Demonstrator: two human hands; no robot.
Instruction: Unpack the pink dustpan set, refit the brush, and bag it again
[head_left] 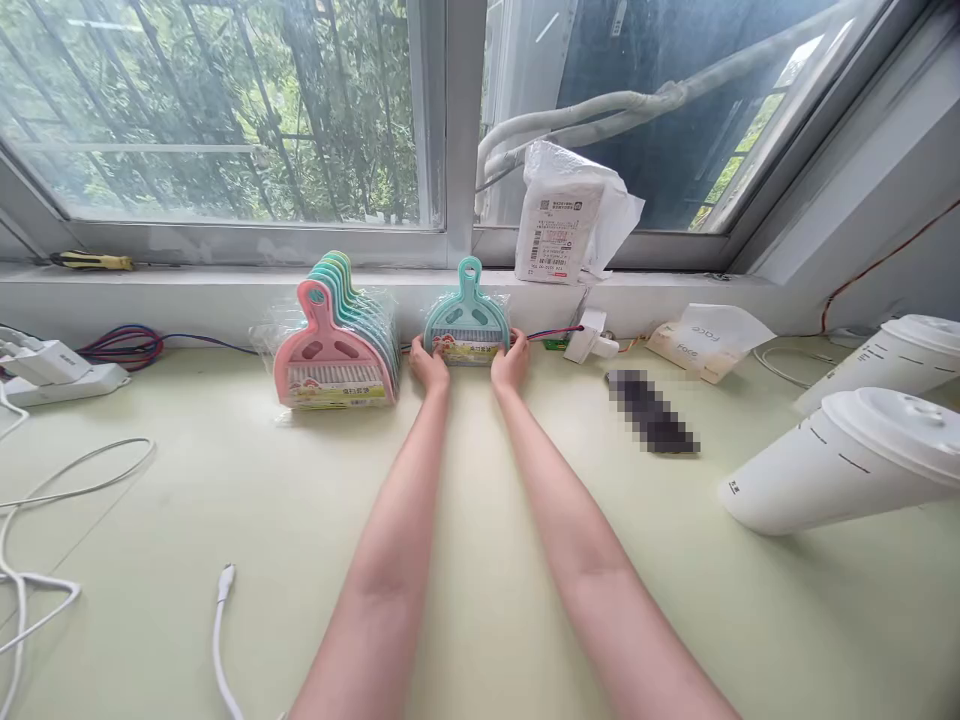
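A teal dustpan and brush set (469, 325) in clear wrap stands upright at the back of the pale green table, handle up, near the wall below the sill. My left hand (430, 366) grips its left edge and my right hand (511, 362) grips its right edge, near the bottom. To the left stands a row of similar wrapped sets, with a pink dustpan set (334, 355) in front and teal and yellow handles behind it.
White cups with lids (840, 460) lie or lean at the right, near a pixelated dark object (652, 412). A wrapped package (562, 225) rests on the sill (375, 272). White cables (219, 630) and a power strip (67, 383) occupy the left of the table (300, 500).
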